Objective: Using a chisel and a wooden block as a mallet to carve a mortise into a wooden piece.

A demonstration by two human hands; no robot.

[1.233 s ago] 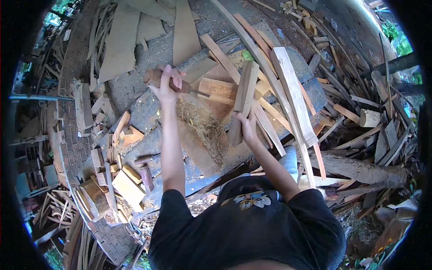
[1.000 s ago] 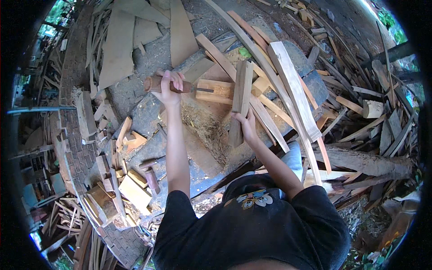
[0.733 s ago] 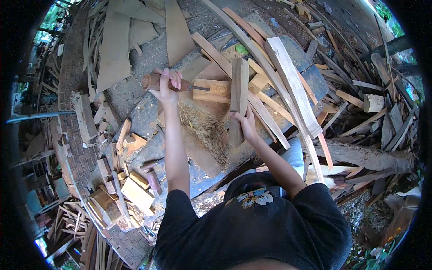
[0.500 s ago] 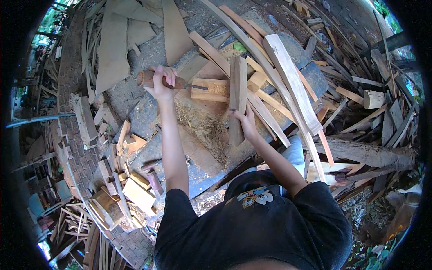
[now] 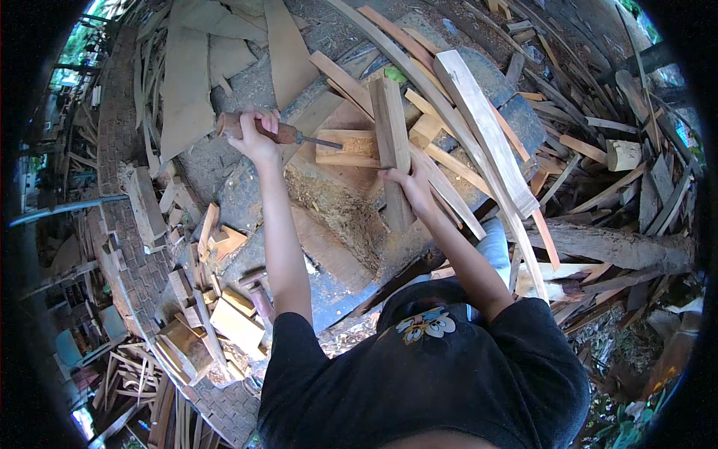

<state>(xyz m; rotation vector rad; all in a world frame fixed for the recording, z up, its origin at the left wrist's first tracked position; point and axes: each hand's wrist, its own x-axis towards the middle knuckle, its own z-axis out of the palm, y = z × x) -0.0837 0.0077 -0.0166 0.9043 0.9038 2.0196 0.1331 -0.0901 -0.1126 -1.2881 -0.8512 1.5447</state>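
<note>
Chisel, head view: at 10 o'clock, handle wrapped in the left hand, blade toward 3 o'clock over the recessed wood block, contact unclear. Right hand grips a squared bar at the block's 3 o'clock end. Pale beam lies at 2 o'clock.

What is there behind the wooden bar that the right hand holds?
From behind the bar, a lighter hollowed block shows on the left. Its right end is covered, so its shape there cannot be seen.
</note>
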